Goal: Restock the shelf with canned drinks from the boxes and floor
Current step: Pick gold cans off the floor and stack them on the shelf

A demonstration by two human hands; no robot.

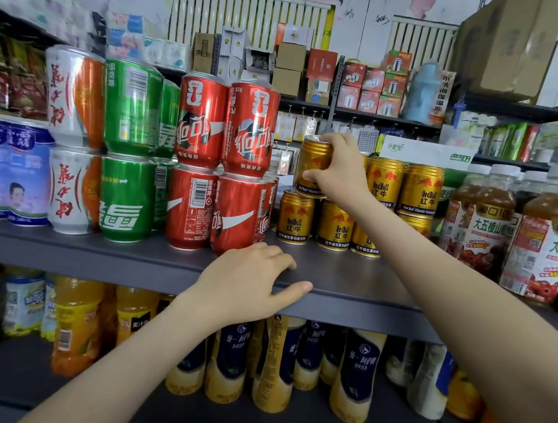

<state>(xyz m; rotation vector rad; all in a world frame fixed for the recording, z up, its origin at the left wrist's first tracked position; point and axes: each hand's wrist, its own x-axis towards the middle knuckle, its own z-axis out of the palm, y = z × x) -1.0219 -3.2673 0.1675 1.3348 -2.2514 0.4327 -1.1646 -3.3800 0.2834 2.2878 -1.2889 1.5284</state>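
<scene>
On the middle shelf [94,254], among the gold Red Bull stacks, the right grip [338,171] is curled round a Red Bull can [311,166], thumb low and fingers over its top. It holds the can at second-tier height above the bottom-row can [294,218]; whether the two touch I cannot tell. The left grip [250,277] lies spread on the shelf's front lip. Stacking looks to be the step in hand; next the can needs squaring on the rim beneath, then letting go. Room is tight: stacked Coca-Cola cans [249,132] just left, upper Red Bull cans [382,182] just right, bare shelf in front.
</scene>
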